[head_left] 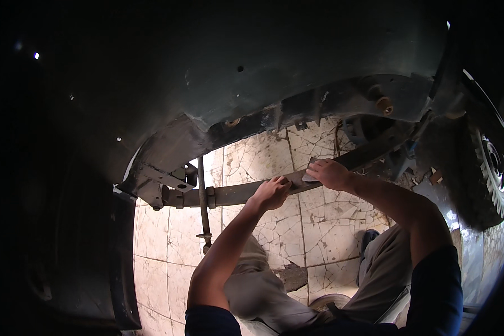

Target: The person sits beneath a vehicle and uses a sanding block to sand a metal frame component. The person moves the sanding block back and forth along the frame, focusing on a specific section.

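Observation:
A long dark leaf spring (238, 194) runs across in front of me, below the vehicle's body. My left hand (271, 192) is closed over the spring near its middle, fingers curled on the top edge. Just to the right, my right hand (330, 173) pinches a small folded grey sheet (309, 178), which looks like sandpaper, against the spring's upper face. The underside of the sheet is hidden. Metal clips (210, 197) wrap the spring toward its left end, which meets a bracket (171, 178) on the frame.
Overhead curves the dark wheel arch (218, 84), with a frame rail (274, 115) under it. A thin upright rod (203, 207) crosses the spring at left. At right stands a toothed wheel-like part (493, 162). Cracked pale tiles (274, 235) cover the floor, and my knees are below.

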Tool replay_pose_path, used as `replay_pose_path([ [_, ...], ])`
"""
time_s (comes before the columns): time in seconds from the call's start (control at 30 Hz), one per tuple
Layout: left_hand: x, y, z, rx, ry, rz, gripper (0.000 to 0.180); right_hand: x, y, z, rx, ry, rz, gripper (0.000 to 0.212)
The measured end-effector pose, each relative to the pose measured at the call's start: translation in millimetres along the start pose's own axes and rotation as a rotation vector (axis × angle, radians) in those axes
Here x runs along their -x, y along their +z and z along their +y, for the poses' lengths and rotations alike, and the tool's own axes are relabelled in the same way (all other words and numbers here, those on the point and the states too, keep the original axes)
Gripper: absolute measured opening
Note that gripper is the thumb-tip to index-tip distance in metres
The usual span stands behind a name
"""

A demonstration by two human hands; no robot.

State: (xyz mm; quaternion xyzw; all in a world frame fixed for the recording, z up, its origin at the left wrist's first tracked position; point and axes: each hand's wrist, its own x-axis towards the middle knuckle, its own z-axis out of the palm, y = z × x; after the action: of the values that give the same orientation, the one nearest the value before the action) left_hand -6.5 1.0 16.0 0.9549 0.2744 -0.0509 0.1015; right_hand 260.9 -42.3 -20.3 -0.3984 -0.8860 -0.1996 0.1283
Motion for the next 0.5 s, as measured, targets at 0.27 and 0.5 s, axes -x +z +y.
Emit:
replay_pose_path([
  [0.27,4,7,-8,-0.014,0.051,0.051,0.041,1,2,-4,0.107,0.084,-0.136,0.024],
  [0.5,2,3,-6,0.004,0.024,0.025,0.041,-2,-3,-11,0.043,-0.102,-0.013,0.03],
])
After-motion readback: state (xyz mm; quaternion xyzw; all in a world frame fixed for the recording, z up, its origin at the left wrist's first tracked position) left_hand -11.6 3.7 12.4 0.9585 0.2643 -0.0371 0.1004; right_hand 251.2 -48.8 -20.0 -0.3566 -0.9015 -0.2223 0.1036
